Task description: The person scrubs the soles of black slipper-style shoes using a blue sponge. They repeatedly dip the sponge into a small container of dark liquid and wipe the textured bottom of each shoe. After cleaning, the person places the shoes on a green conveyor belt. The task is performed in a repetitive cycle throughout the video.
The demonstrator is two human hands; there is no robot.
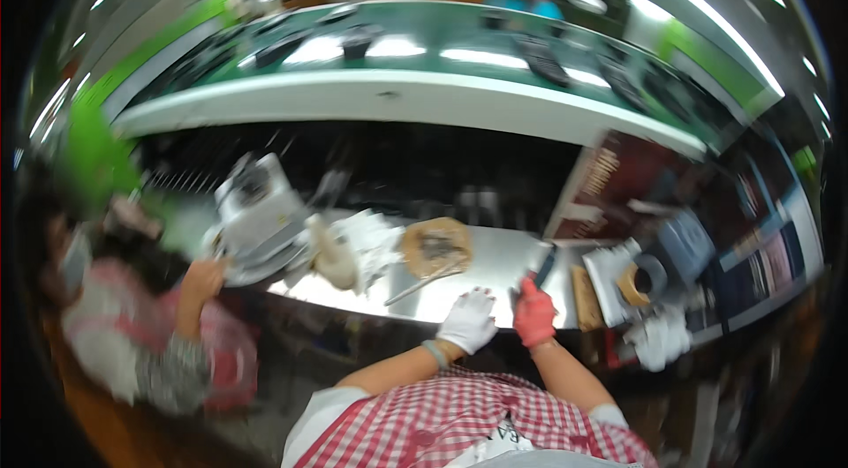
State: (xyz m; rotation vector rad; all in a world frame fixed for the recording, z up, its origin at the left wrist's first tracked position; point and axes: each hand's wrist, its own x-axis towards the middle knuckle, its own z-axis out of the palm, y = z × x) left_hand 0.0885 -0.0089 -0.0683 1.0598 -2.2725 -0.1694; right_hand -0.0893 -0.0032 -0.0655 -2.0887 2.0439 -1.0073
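Observation:
My left hand (469,319), in a white glove, rests on the front edge of a shiny metal worktable (495,260) with its fingers curled and nothing seen in it. My right hand (534,312), in a red glove, is closed round the handle of a dark tool (544,267) that points up and away over the table. A round brown disc with dark bits on it (436,246) lies on the table just beyond my left hand. A thin metal rod (420,285) lies beside the disc. The picture is blurred.
A person in a mask and pink apron (132,318) stands at my left, a hand (205,278) at a round tray under a white machine (256,199). White cloths (371,238), a tape roll (638,281), a white glove (661,337) and boxes lie around. A green shelf (424,53) runs above.

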